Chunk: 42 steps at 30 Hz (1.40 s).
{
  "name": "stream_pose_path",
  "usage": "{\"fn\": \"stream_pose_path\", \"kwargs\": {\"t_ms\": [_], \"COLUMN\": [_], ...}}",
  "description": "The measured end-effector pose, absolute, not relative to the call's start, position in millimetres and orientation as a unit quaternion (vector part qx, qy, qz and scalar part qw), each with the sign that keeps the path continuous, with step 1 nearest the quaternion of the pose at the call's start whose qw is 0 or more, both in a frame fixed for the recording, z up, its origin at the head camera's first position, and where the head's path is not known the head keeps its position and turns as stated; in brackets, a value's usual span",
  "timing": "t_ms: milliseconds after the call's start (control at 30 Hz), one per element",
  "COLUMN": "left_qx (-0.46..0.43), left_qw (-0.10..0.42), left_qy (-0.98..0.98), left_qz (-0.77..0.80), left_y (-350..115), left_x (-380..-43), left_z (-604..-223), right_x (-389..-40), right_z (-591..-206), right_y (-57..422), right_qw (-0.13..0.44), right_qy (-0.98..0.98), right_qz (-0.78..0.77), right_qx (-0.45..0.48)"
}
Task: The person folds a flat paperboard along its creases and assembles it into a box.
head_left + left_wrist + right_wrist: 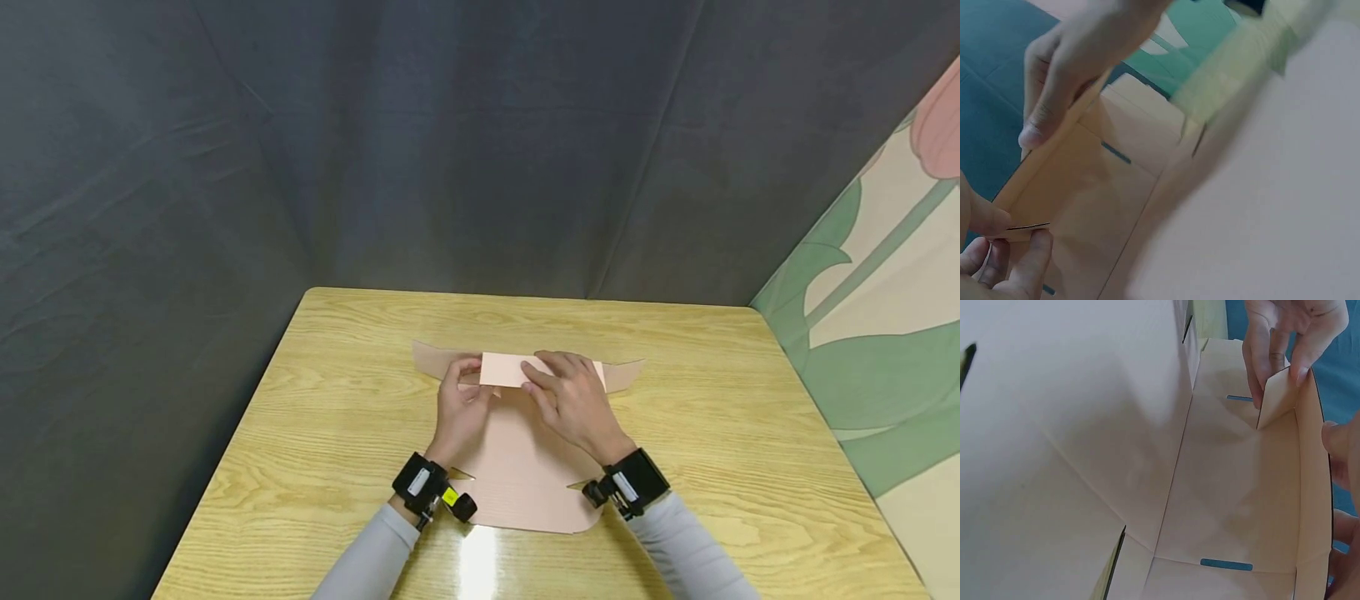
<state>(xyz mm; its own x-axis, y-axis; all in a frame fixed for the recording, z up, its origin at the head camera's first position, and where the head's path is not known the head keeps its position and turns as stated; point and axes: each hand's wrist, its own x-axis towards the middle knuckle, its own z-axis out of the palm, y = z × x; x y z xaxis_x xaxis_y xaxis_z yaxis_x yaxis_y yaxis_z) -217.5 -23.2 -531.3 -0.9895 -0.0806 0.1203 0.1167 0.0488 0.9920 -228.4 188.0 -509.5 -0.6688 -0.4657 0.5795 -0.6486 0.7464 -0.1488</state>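
A flat-cut cardboard box (525,492), pale pink-beige, lies partly folded on the table between both hands, its far wall (504,369) raised. At the left end of that wall, my left hand (461,417) pinches a small folded flap (1279,397) between thumb and fingers. My right hand (577,404) holds the raised wall nearer its right end, with fingers spread along it. From the right wrist view, its fingertips (1338,437) sit at the wall's outer edge. Inside the fold, a narrow slot (1225,565) shows along a crease line.
Side flaps of the cardboard stick out left (431,358) and right (624,375) beyond the hands. Beneath lies a wood-grain table (315,467). A dark curtain (465,167) hangs behind it, and a flower-patterned cloth (885,358) stands at the right.
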Motion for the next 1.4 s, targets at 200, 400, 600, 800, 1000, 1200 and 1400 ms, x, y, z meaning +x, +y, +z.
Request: {"fn": "stream_pose_path", "kwargs": {"t_ms": [200, 400, 600, 800, 1000, 1200, 1400], "left_qx": [0.02, -0.014, -0.027, -0.023, -0.022, -0.003, 0.009], "left_qw": [0.018, 0.06, 0.072, 0.065, 0.048, 0.043, 0.046], "left_qy": [-0.587, -0.703, -0.751, -0.751, -0.754, -0.768, -0.8], "left_qz": [-0.809, -0.709, -0.656, -0.657, -0.655, -0.639, -0.598], "left_y": [-16, -21, -32, -39, -45, -55, -61], "left_x": [-221, -219, -219, -221, -220, -217, -216], "left_z": [-533, -533, -531, -531, -533, -536, -540], "right_x": [-230, -232, -234, -235, -235, -235, -233], "right_z": [-510, -509, -507, -505, -506, -507, -507], "right_y": [189, 190, 190, 191, 192, 191, 192], "right_qw": [0.263, 0.259, 0.252, 0.238, 0.238, 0.249, 0.247], "right_qy": [-0.894, -0.894, -0.896, -0.902, -0.902, -0.895, -0.895], "right_qz": [0.182, 0.185, 0.185, 0.186, 0.187, 0.192, 0.195], "right_qx": [0.313, 0.315, 0.314, 0.31, 0.31, 0.317, 0.315]}}
